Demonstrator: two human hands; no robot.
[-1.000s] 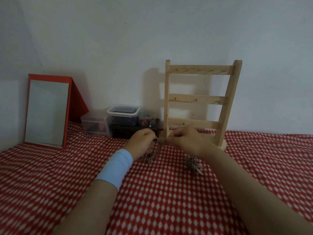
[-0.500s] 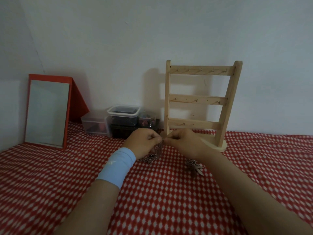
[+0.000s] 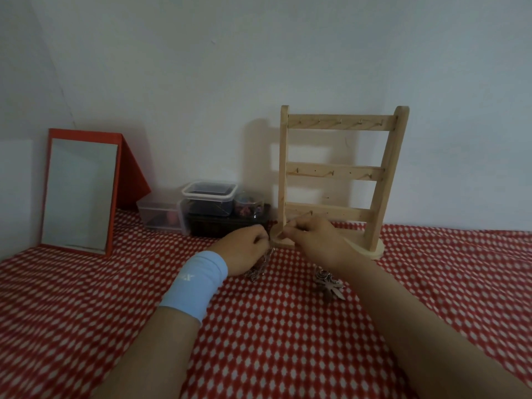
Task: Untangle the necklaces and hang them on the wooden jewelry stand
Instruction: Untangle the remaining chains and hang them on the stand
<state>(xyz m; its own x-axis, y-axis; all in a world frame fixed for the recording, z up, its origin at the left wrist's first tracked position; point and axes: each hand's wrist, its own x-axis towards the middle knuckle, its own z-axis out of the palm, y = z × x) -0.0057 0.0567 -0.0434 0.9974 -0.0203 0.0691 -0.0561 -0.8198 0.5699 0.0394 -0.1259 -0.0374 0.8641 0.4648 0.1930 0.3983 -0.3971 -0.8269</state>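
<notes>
A wooden jewelry stand (image 3: 339, 171) with three hooked rails stands upright against the wall; no necklace hangs on it. Just in front of its base, my left hand (image 3: 244, 249), with a light blue wristband, and my right hand (image 3: 313, 240) meet fingertip to fingertip and pinch a thin chain. A tangled bunch of silver chain (image 3: 259, 269) hangs from my left hand down to the cloth. Under my right wrist lies a silver pendant piece (image 3: 329, 282) on the cloth.
A red-framed mirror (image 3: 80, 191) leans on the wall at the left. Clear plastic boxes (image 3: 207, 203) and a dark box sit between the mirror and the stand. A red-and-white patterned cloth (image 3: 273, 341) covers the table.
Both hands have stayed in front of the stand's base, drawing slightly closer together and working the chain. The stand and the boxes have not moved.
</notes>
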